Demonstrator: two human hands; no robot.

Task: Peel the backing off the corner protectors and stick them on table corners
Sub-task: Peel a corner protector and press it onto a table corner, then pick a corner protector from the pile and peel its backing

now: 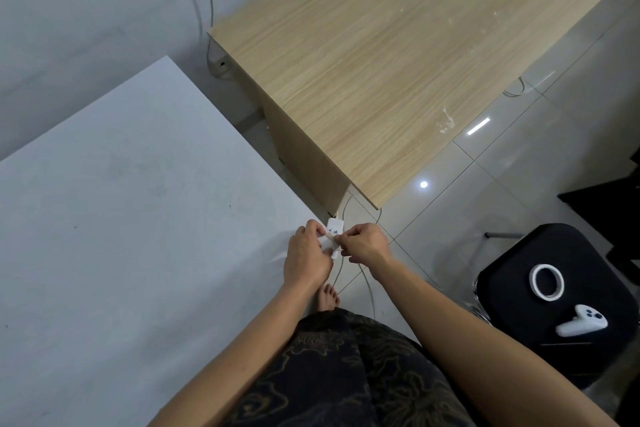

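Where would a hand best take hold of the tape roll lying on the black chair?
Probably by its ring wall, from above: one finger in the open centre, thumb outside. The tape roll lies flat on the black chair, hole up, with the white controller apart on its near side.

Corner protector: a small whitish piece, too small to make out in detail. You're pinching it between both hands, left hand on its left side and right hand at its right edge. It's held just beside the near corner of the white table. The wooden table has its near corner close by, past your hands, not touching the piece.
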